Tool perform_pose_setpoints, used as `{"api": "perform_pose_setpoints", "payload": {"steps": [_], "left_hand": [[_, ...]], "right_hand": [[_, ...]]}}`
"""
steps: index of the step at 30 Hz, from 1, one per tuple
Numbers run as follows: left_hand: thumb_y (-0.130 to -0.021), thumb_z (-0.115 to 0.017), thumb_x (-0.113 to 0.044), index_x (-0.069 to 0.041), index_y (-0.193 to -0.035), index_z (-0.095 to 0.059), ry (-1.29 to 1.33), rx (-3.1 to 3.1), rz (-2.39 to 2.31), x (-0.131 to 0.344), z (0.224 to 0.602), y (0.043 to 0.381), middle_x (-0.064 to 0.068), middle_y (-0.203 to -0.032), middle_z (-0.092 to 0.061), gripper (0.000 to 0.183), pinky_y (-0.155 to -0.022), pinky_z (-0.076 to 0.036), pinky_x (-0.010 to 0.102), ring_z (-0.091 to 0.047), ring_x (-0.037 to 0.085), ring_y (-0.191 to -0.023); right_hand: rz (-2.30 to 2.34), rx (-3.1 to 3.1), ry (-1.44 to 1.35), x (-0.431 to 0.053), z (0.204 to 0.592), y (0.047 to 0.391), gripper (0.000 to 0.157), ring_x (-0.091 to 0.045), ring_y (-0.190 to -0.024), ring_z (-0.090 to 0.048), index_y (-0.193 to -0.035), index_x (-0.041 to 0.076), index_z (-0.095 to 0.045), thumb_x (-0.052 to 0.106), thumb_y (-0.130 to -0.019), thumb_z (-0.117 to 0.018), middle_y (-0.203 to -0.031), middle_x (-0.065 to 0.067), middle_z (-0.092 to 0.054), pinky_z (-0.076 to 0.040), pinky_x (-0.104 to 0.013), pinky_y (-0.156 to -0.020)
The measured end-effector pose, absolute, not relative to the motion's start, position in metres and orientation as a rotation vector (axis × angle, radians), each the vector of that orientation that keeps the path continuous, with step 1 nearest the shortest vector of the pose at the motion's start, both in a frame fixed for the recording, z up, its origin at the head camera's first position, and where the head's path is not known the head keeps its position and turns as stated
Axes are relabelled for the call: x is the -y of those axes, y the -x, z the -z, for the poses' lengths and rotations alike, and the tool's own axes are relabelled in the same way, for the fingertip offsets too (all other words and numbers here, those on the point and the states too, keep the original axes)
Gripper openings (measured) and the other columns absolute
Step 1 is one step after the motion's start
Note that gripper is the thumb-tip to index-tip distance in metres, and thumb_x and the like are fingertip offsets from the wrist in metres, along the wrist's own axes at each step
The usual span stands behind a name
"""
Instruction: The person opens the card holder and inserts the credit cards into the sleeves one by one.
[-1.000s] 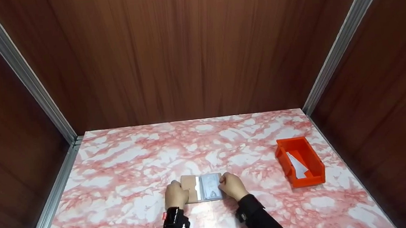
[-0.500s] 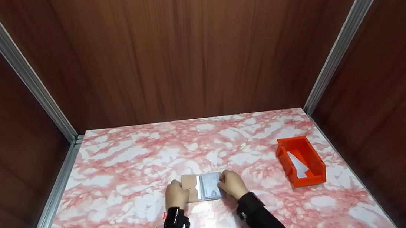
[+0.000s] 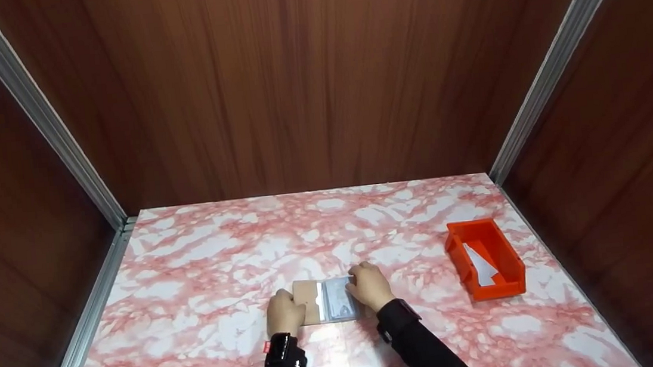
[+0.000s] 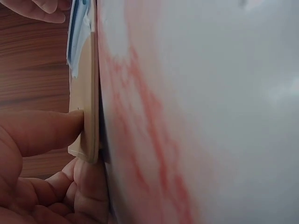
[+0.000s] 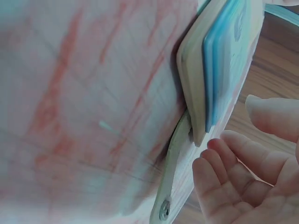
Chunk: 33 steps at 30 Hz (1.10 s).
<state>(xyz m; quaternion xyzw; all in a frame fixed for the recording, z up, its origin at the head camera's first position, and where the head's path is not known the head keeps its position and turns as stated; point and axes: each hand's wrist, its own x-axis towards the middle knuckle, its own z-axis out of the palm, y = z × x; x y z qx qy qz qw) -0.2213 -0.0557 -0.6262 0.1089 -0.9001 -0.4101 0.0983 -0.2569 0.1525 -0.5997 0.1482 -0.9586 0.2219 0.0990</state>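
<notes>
An open tan card holder [image 3: 307, 302] lies on the table, with clear plastic sleeves [image 3: 339, 300] on its right half. My left hand [image 3: 284, 314] pinches the tan left cover [image 4: 83, 98], thumb on top and fingers beneath its edge. At the right side, my right hand [image 3: 371, 288] overlaps the sleeves' edge in the head view. The right wrist view shows that hand's fingertips [image 5: 216, 148] close to the holder's corner, with the thumb spread apart from them. A strap with a metal snap [image 5: 164, 210] sticks out from under the holder.
An orange open bin [image 3: 493, 292] stands at the right of the table, with a white pointed piece [image 3: 479, 266] inside. The red-and-white marbled table [image 3: 208, 261] is enclosed by brown wood-grain panels [image 3: 293, 91] at the back and sides.
My right hand has shifted slightly up along the card holder's right edge, and its fingers have loosened. The left hand keeps its hold on the left cover.
</notes>
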Motion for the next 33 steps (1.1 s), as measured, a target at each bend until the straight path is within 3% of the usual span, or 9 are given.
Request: {"api": "perform_pose_setpoints", "payload": {"steps": [13,33], "left_hand": [[-0.070,-0.069,-0.003,-0.001,-0.081,-0.060,-0.330,2.672,1.227,0.057,0.627,0.221,0.010,-0.073,-0.059,0.015,-0.065,-0.049,0.046,-0.060,0.030,-0.069],[-0.069,-0.069,-0.004,-0.004,-0.078,-0.058,-0.306,2.656,1.224,0.058,0.629,0.222,0.009,-0.071,-0.057,0.014,-0.065,-0.048,0.045,-0.058,0.029,-0.068]], "right_hand": [[-0.639,2.851,-0.465,-0.147,0.607,0.265,0.027,-0.040,-0.091,-0.060,-0.099,-0.004,-0.068,0.012,-0.079,-0.076,-0.098,-0.020,-0.061,-0.050,-0.049,-0.082],[-0.583,2.894,-0.480,-0.146,0.611,0.270,0.017,-0.037,-0.087,-0.056,-0.096,0.004,-0.072,0.014,-0.083,-0.075,-0.093,-0.014,-0.058,-0.049,-0.048,-0.077]]}}
